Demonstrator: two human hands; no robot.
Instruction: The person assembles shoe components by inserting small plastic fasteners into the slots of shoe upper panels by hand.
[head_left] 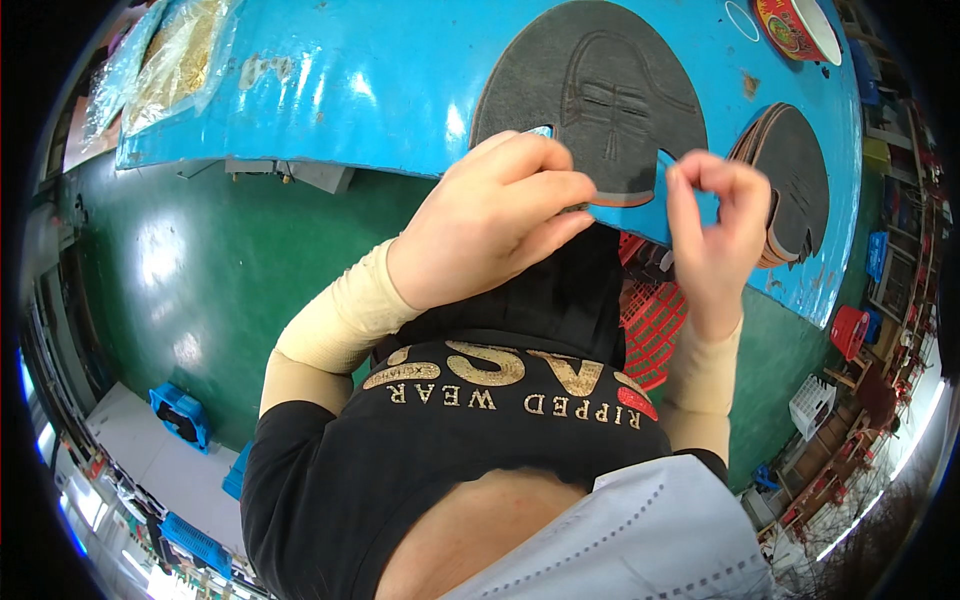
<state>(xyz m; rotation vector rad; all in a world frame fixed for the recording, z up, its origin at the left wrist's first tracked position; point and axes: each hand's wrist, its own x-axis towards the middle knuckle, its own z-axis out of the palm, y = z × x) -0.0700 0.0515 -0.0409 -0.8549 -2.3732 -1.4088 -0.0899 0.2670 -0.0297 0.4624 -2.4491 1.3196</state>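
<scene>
On the blue table lies a large dark leather shoe-upper piece, with stitched lines and a notched near edge. My left hand is closed, fingers curled and thumb pressed in, over that piece's near left edge. A small dark bit shows by its fingertips, too little to name. To the right, my right hand is raised in a pinch, thumb against forefinger. It is slightly blurred, and anything between those fingertips is too small to make out. Beside it stands a stack of similar dark leather pieces with brownish edges.
The blue table has its near edge just beyond my lap. A clear plastic bag lies at the far left. A red paper tub and a thin white ring are at the far right. Below the edge sits a red plastic basket.
</scene>
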